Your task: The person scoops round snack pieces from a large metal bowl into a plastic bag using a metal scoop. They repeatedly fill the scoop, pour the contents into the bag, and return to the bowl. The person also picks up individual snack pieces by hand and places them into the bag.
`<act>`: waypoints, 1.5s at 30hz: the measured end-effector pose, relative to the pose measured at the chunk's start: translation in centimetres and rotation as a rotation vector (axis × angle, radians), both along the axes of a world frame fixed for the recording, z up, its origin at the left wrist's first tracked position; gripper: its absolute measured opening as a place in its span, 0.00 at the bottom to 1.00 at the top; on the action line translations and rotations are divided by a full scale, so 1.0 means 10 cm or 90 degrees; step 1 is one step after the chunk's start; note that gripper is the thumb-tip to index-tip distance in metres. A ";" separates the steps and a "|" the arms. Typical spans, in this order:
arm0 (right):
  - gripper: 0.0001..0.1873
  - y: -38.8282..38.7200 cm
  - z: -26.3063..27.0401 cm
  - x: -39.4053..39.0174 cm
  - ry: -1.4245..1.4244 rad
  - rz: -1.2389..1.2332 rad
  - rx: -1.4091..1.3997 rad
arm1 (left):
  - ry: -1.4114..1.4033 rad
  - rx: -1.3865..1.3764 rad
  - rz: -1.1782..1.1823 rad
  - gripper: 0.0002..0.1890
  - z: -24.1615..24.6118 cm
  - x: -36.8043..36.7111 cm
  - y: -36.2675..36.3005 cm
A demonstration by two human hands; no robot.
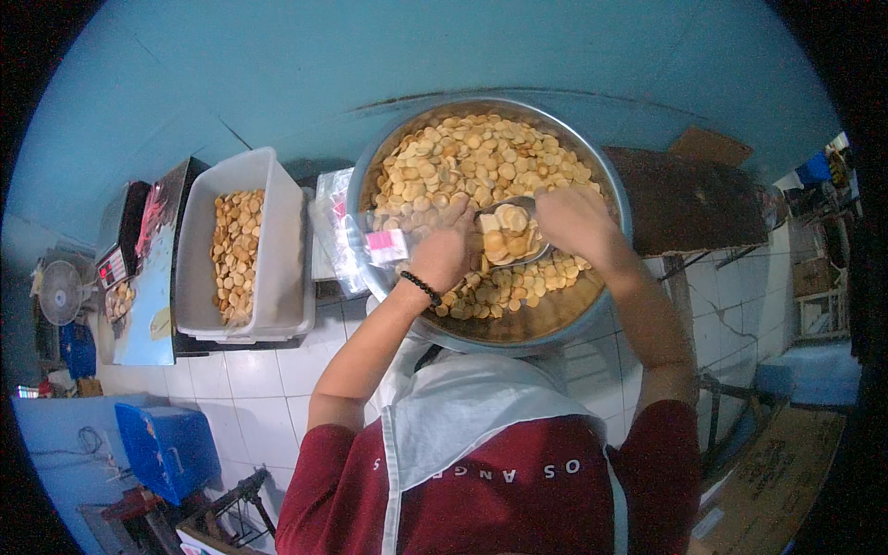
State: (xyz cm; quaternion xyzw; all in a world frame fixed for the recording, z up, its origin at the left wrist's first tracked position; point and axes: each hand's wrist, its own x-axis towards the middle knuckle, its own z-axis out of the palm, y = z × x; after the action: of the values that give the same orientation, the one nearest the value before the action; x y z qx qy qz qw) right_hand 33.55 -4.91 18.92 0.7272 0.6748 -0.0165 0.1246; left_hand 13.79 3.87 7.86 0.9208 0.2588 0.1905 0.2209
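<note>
A large round metal basin (619, 187) full of small round pale-yellow crackers (479, 152) stands before me. Over it, my right hand (576, 223) grips a metal scoop (510, 201) heaped with crackers. My left hand (444, 250) holds a clear plastic bag (416, 225) with a pink-and-white label (386, 245). The scoop's front lies right against my left fingers, at the bag's side; whether its lip is inside the bag's mouth is hard to tell. A black beaded bracelet (421, 288) circles my left wrist.
Left of the basin lie clear plastic bags (340, 229). Farther left stand a translucent plastic bin (291, 277) partly filled with crackers and a digital scale (114, 260) with a filled bag (119, 302) beside it. A dark wooden tabletop (687, 201) extends rightward. A blue bin (166, 451) is at lower left.
</note>
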 end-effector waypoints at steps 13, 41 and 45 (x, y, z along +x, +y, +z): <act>0.10 -0.45 -0.41 0.42 0.040 -0.065 0.227 | -0.371 -0.551 -0.036 0.34 0.81 -0.95 0.48; 0.18 -0.54 -1.85 0.18 0.440 -0.278 0.045 | -0.331 -0.454 0.104 0.34 1.05 -1.84 0.45; 0.16 -0.55 -1.32 0.29 0.561 -0.168 0.185 | -0.122 -0.470 0.085 0.37 0.79 -1.68 0.51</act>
State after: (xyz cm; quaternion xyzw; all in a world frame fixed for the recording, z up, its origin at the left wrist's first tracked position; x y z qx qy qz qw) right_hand 36.41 -10.38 5.68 0.7403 0.5606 -0.2442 -0.2794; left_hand -3.02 8.99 15.74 0.7384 0.3477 0.1840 0.5477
